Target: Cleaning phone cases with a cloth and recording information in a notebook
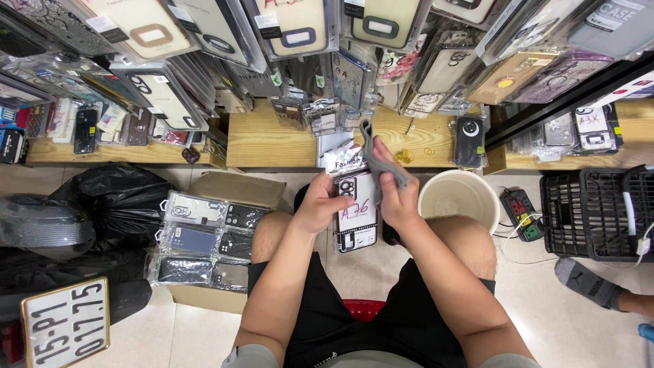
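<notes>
At frame centre, a light, stiff packaged phone case [357, 211] is gripped edgewise by the left hand [319, 204], while a limp grey cloth [379, 158] is pinched in the right hand [396, 197].

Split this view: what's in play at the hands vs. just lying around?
In play:
- left hand holding packaged phone case
- right hand gripping grey cloth

Lying about:
- white bucket
- cardboard box of cased stock
- black bag
- power strip
- black crate

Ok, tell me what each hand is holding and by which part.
The left hand grips the packaged phone case by its left edge. The right hand holds a grey cloth bunched at its lower end.
</notes>
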